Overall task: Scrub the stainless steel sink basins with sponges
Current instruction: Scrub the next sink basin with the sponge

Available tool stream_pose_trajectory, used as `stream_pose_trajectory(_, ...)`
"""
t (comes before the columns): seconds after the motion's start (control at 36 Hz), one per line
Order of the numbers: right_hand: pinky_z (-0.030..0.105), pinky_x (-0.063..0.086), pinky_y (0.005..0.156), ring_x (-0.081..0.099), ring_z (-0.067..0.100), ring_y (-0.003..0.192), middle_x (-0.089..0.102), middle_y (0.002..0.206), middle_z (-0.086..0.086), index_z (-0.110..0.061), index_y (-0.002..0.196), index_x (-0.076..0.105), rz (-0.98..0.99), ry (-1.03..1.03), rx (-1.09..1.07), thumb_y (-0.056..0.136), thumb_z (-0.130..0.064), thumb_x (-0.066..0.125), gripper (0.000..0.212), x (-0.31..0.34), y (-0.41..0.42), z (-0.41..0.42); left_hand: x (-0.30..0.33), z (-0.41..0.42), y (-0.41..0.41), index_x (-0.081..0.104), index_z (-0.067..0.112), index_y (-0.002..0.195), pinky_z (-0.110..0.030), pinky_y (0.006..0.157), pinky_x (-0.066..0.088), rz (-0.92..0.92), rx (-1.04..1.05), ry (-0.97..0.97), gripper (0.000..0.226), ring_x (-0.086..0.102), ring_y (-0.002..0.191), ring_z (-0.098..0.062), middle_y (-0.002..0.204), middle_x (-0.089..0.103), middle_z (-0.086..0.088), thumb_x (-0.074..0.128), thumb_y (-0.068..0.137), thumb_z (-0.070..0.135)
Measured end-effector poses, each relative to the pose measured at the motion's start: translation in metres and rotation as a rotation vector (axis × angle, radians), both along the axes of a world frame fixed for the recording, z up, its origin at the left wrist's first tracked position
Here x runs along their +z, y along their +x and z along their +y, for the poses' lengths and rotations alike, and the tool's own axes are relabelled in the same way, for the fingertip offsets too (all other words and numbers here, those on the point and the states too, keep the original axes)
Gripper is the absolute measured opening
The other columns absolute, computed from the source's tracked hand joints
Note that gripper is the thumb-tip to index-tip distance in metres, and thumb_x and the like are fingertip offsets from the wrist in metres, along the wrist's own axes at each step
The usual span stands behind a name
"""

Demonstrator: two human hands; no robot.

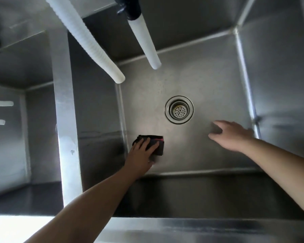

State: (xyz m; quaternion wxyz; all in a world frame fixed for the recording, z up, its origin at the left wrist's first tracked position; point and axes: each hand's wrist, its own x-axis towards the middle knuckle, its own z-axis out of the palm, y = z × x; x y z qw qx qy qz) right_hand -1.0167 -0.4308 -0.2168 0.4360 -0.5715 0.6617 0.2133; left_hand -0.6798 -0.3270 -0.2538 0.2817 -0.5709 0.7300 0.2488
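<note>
I look down into a deep stainless steel sink basin (209, 81) with a round drain strainer (179, 109) in the middle of its floor. My left hand (142, 155) presses flat on a dark sponge with a pink edge (158, 142) at the floor's near left corner. My right hand (232, 135) reaches over the floor right of the drain, fingers curled and pointing left. A blurred grey patch (215, 129) lies under those fingers. Whether it is a pad or a shadow I cannot tell.
Two white ribbed hoses (95, 48) (146, 42) hang down into the basin from the back, the right one from a black fitting (130, 7). A steel divider (67, 128) separates a second basin (16, 67) on the left. The sink's front rim (191, 230) runs along the bottom.
</note>
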Motion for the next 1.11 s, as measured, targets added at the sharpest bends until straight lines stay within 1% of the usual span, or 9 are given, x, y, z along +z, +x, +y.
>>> stream_pose_trajectory(0.14, 0.031, 0.039, 0.109, 0.052, 0.02, 0.132, 0.053, 0.146, -0.001, -0.033, 0.144, 0.048, -0.208, 0.135, -0.084, 0.089, -0.054, 0.06, 0.06, 0.05, 0.005, 0.037, 0.01, 0.007, -0.012, 0.023, 0.036, 0.154, -0.043, 0.098, 0.046, -0.067, -0.044, 0.028, 0.076, 0.04, 0.132, -0.034, 0.149, 0.037, -0.007, 0.056, 0.089, 0.015)
stream_pose_trajectory(0.31, 0.032, 0.04, 0.11, 0.054, 0.016, 0.13, 0.059, 0.141, -0.004, -0.036, 0.14, 0.05, -0.208, 0.138, -0.137, 0.089, -0.061, 0.055, 0.057, 0.106, -0.002, 0.085, 0.015, 0.006, -0.017, 0.022, 0.031, 0.155, -0.042, 0.084, 0.049, -0.059, -0.16, 0.018, 0.079, 0.053, 0.114, -0.033, 0.134, 0.046, -0.01, 0.055, 0.087, 0.009)
stream_pose_trajectory(0.42, 0.036, 0.042, 0.107, 0.056, 0.017, 0.128, 0.062, 0.137, -0.009, -0.041, 0.138, 0.05, 0.004, -0.018, 0.03, 0.087, -0.074, 0.036, 0.062, 0.135, -0.005, 0.112, 0.017, 0.008, -0.019, 0.033, 0.034, 0.15, -0.038, 0.087, 0.047, -0.021, -0.239, 0.13, 0.059, 0.059, 0.112, -0.03, 0.134, 0.051, -0.007, 0.048, 0.095, 0.017)
stream_pose_trajectory(0.5, 0.038, 0.045, 0.099, 0.064, 0.017, 0.113, 0.071, 0.119, -0.009, -0.034, 0.124, 0.06, 0.069, -0.197, 0.133, 0.084, -0.075, 0.021, 0.07, 0.146, 0.005, 0.127, 0.016, 0.02, -0.023, 0.047, 0.039, 0.14, -0.034, 0.087, 0.046, 0.071, -0.242, 0.229, 0.045, 0.06, 0.112, -0.028, 0.131, 0.056, -0.005, 0.044, 0.099, 0.022)
stream_pose_trajectory(0.64, 0.033, 0.052, 0.057, 0.067, 0.026, 0.063, 0.069, 0.068, 0.001, -0.022, 0.085, 0.067, 0.156, -0.497, 0.098, 0.087, -0.064, 0.038, 0.051, 0.141, 0.016, 0.141, 0.02, 0.018, -0.027, 0.054, 0.043, 0.138, -0.032, 0.094, 0.045, 0.163, -0.141, 0.402, 0.057, 0.059, 0.119, -0.026, 0.138, 0.059, -0.001, 0.047, 0.092, 0.011)
stream_pose_trajectory(0.81, 0.031, 0.053, 0.061, 0.071, 0.023, 0.073, 0.076, 0.087, -0.004, -0.026, 0.103, 0.071, 0.182, -0.543, 0.028, 0.085, -0.063, 0.038, 0.053, 0.145, 0.016, 0.146, 0.042, -0.015, -0.037, 0.06, 0.034, 0.135, -0.024, 0.088, 0.045, 0.16, -0.09, 0.642, 0.066, 0.059, 0.114, -0.023, 0.137, 0.061, 0.0, 0.04, 0.085, -0.004)
stream_pose_trajectory(0.94, 0.037, 0.052, 0.093, 0.064, 0.017, 0.116, 0.06, 0.136, -0.014, -0.031, 0.133, 0.056, 0.067, -0.365, -0.03, 0.089, -0.064, 0.038, 0.058, 0.148, 0.015, 0.14, 0.062, -0.037, -0.043, 0.051, 0.023, 0.142, -0.041, 0.071, 0.055, 0.264, 0.278, 0.924, 0.063, 0.059, 0.098, -0.03, 0.129, 0.059, -0.011, 0.039, 0.09, -0.011)
stream_pose_trajectory(1.06, 0.04, 0.05, 0.099, 0.06, 0.017, 0.12, 0.061, 0.134, -0.009, -0.024, 0.13, 0.061, -0.109, -0.412, -0.153, 0.094, -0.043, 0.055, 0.042, 0.157, 0.011, 0.135, 0.077, -0.042, -0.047, 0.055, 0.016, 0.136, -0.043, 0.089, 0.053, 0.594, 0.707, 0.912, 0.051, 0.062, 0.098, -0.026, 0.112, 0.065, -0.01, 0.049, 0.093, -0.01)
stream_pose_trajectory(1.11, 0.04, 0.049, 0.101, 0.06, 0.022, 0.117, 0.065, 0.126, -0.001, -0.015, 0.124, 0.065, -0.193, -0.519, -0.215, 0.092, -0.028, 0.063, 0.035, 0.164, 0.008, 0.129, 0.087, -0.045, -0.053, 0.058, 0.017, 0.131, -0.042, 0.087, 0.051, 0.83, 0.968, 0.893, 0.049, 0.061, 0.092, -0.025, 0.102, 0.064, -0.01, 0.047, 0.092, -0.012)
